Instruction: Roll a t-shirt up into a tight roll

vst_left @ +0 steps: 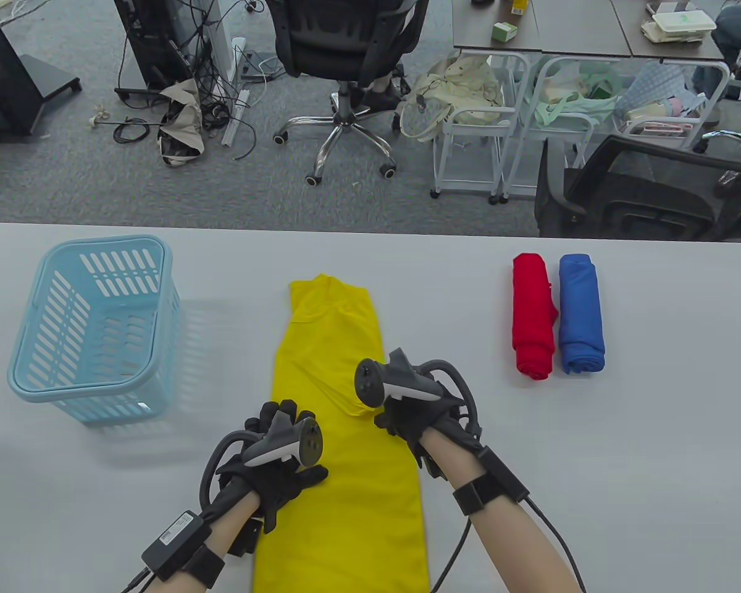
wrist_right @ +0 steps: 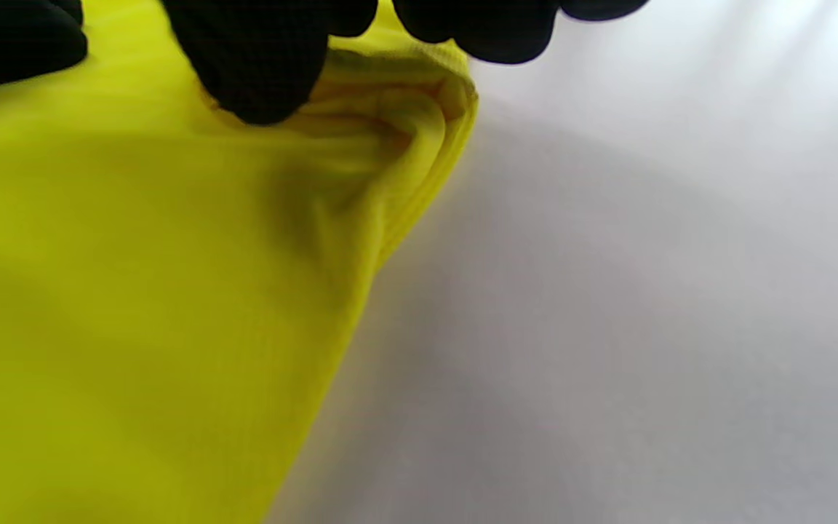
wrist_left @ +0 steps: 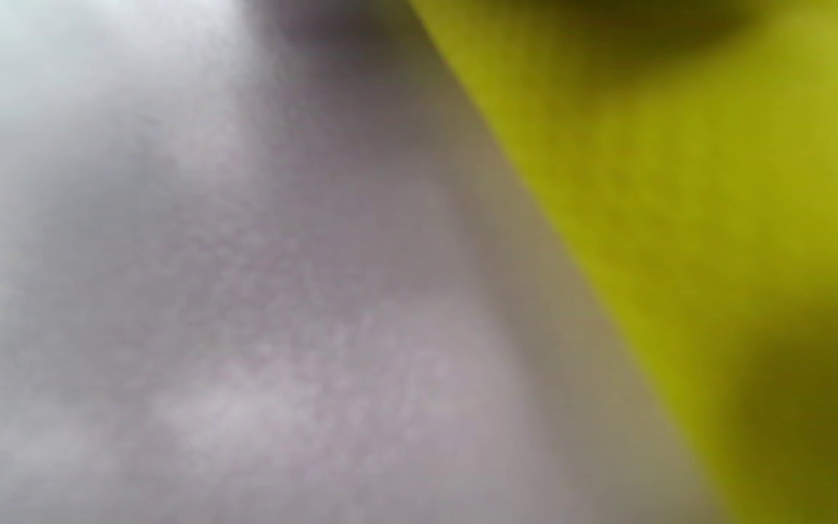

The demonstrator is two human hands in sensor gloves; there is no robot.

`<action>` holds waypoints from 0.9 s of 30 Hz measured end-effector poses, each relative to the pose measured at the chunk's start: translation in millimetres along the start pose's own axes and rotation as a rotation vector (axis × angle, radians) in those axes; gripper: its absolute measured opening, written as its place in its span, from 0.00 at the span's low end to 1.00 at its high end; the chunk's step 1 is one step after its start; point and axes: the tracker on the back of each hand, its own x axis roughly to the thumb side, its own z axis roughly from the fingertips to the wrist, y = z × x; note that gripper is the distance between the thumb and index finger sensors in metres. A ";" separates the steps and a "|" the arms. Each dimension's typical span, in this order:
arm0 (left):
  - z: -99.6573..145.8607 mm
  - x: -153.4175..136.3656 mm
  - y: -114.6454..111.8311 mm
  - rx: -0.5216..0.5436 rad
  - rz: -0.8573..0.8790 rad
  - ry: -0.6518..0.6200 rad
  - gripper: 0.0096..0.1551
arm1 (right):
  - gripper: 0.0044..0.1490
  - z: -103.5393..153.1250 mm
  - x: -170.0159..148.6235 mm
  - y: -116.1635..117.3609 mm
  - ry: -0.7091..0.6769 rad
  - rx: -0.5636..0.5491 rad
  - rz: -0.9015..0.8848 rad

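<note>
Right hand [vst_left: 417,411] pinching shirt [vst_left: 339,370] edge mid-frame, probably tidying the fold; left hand [vst_left: 278,457] flat, fingers spread, pinning it.

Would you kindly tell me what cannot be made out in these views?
- Near hem of the yellow t-shirt: cut by the table view's bottom edge.
- Left hand fingers: absent from the blurred left wrist view.
- Right hand fingertips: hidden under its tracker from above.

Grey carpet [vst_left: 68,179], black office chair [vst_left: 346,43] (cables [vst_left: 222,92] beside it).
</note>
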 end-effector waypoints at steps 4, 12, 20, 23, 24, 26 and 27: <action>-0.2 -0.2 -0.3 -0.002 0.003 -0.005 0.53 | 0.24 -15.5 -2.3 -2.8 0.011 -0.033 0.010; -0.8 -0.6 -0.7 -0.003 0.006 -0.011 0.53 | 0.23 0.9 -76.7 2.8 0.479 -0.153 -0.245; -2.4 1.2 0.4 -0.003 0.007 -0.030 0.52 | 0.23 25.1 -96.8 15.2 0.683 -0.073 -0.061; -2.3 1.5 0.5 -0.004 0.008 -0.030 0.52 | 0.25 32.4 -81.2 -2.3 0.573 -0.184 -0.102; -2.3 1.4 0.6 -0.004 0.008 -0.030 0.52 | 0.27 34.3 -71.4 -8.1 0.490 -0.225 -0.130; -2.3 1.3 0.6 -0.006 0.011 -0.031 0.52 | 0.31 34.6 -47.7 -16.5 0.230 -0.275 -0.177; -2.3 1.3 0.6 -0.006 0.012 -0.032 0.52 | 0.32 33.3 -36.3 -18.4 0.095 -0.278 -0.204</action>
